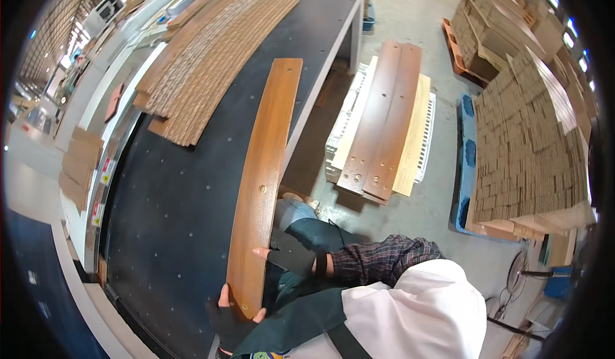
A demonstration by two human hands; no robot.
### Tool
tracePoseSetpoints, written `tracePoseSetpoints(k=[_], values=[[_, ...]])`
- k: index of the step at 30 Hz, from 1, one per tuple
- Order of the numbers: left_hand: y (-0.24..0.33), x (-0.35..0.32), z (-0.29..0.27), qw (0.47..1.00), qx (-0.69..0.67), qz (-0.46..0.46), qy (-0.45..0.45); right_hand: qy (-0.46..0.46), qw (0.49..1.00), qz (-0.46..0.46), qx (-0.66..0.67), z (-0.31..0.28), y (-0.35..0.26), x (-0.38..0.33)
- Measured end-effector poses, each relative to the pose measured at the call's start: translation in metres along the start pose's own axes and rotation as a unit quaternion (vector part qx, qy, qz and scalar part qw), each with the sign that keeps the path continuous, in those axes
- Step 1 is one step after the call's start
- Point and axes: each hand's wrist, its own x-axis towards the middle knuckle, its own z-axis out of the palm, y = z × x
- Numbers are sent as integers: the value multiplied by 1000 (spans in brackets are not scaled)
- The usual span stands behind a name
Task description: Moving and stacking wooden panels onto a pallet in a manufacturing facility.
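A long reddish-brown wooden board (259, 167) with a few drilled holes lies lengthwise along the right edge of a dark worktable (186, 224). My left hand (232, 314), in a black fingerless glove, grips the board's near end, with bare fingertips showing on either side of it. My right hand (291, 254), gloved the same way, holds the board's right edge farther up. Its thumb rests on the top face, while the other fingers are hidden beneath the edge.
Stacked brown boards (221, 45) lie at the table's far left. Right of the table, more drilled boards (384, 115) rest on a low stack. Flat cardboard piles (532, 154) stand on a blue pallet (466, 167) farther right, with an orange pallet (456, 51) behind.
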Motion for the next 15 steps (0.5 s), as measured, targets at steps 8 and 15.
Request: tracePoseSetpoints(k=[8,15], values=[[33,29,2,906,-384,-140,-107,55,995,-82,11,-51,-75,-40],[125,143,54,859,-449,-43,-241,229,968,-38,-93,-169,-102,-34]])
